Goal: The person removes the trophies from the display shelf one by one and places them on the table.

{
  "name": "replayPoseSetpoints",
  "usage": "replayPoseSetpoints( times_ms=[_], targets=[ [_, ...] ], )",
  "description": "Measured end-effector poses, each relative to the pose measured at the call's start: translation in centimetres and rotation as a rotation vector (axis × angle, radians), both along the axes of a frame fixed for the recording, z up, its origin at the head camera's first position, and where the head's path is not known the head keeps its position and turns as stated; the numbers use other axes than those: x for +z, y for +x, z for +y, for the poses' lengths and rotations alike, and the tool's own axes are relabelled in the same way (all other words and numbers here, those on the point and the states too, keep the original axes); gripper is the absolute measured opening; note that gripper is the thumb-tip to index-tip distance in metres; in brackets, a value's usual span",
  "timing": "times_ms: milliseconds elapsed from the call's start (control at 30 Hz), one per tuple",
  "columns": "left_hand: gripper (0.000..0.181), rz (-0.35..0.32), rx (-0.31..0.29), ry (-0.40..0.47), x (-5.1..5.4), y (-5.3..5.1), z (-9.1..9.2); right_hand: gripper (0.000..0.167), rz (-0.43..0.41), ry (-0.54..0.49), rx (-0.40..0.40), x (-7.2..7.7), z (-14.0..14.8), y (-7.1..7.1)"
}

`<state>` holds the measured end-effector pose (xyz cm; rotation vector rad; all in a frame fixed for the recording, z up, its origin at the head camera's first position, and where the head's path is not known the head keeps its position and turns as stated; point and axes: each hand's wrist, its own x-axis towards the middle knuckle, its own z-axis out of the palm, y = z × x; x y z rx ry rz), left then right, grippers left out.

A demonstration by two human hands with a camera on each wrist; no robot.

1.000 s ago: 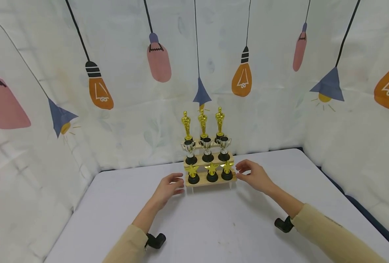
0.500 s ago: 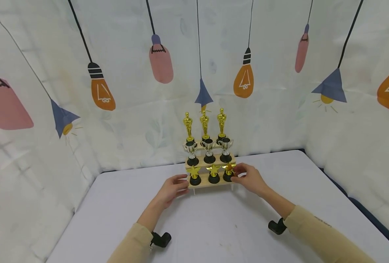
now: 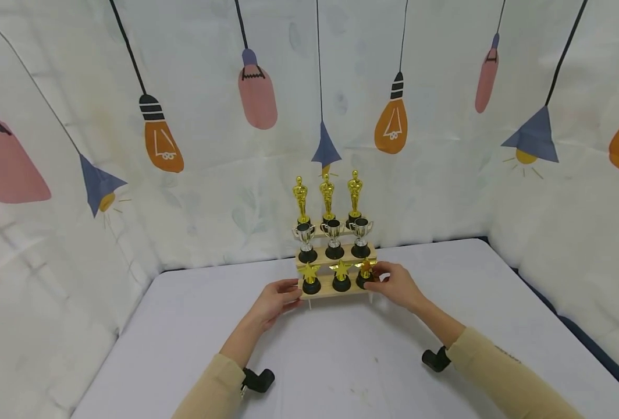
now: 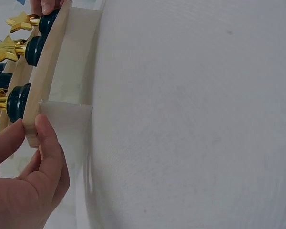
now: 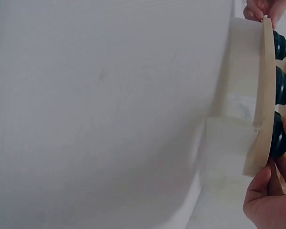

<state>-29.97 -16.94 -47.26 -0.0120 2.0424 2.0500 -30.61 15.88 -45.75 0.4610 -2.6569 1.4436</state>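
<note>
A three-tier wooden display stand [image 3: 335, 293] holds gold star trophies with black bases on its bottom shelf. Silver cup trophies [image 3: 333, 231] fill the middle tier, and gold figure trophies [image 3: 327, 198] the top one. My left hand [image 3: 275, 302] pinches the left end of the bottom shelf [image 4: 48, 76] between thumb and fingers. At the other end, my right hand [image 3: 397, 286] pinches the rightmost star trophy [image 3: 364, 279] by its black base [image 5: 279, 136]. Its other fingers are bent beside the shelf end. Part of this trophy is hidden by the fingers.
A white-covered table [image 3: 330, 361] carries the stand near its back edge. Close behind rises a white fabric backdrop [image 3: 210, 192] printed with lamps and bulbs, which also encloses both sides. Black wrist cameras [image 3: 259, 380] sit at both cuffs.
My right hand has moved left from beside the shelf's right end onto the rightmost star trophy. My left hand has closed in on the shelf's left end. The trophies keep their places.
</note>
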Motion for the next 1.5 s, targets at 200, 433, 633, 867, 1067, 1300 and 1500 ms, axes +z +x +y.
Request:
replayPoseSetpoints(
  times_ms=[200, 433, 633, 867, 1067, 1300, 1500],
  targets=[
    [0.047, -0.004, 0.0, 0.004, 0.1, 0.1, 0.1, 0.042, -0.003, 0.007, -0.002, 0.2, 0.0, 0.2],
    [0.048, -0.001, -0.013, 0.008, 0.0, 0.2, 0.1, 0.036, -0.005, 0.032, -0.004, 0.4, 0.0, 0.2],
    [0.047, -0.007, -0.008, 0.019, -0.3, 0.2, 0.1, 0.04, -0.016, 0.056, 0.0, 0.5, 0.1, 0.4],
    [0.048, -0.006, -0.012, 0.043, -0.2, 0.3, 0.0, 0.053, -0.068, 0.011, 0.01, 1.6, 0.2, 1.2],
    [0.047, -0.007, -0.018, 0.045, 0.2, 0.3, -0.1, 0.054, -0.083, -0.03, 0.033, 2.2, 0.1, 1.8],
    [0.048, -0.012, -0.022, 0.035, 0.3, 0.2, -0.1, 0.058, -0.127, -0.093, 0.061, 2.7, -0.5, 2.4],
    [0.048, -0.011, -0.037, 0.024, 0.2, 0.1, -0.1, 0.065, -0.156, -0.065, 0.048, 2.9, -1.6, 3.0]
  ],
)
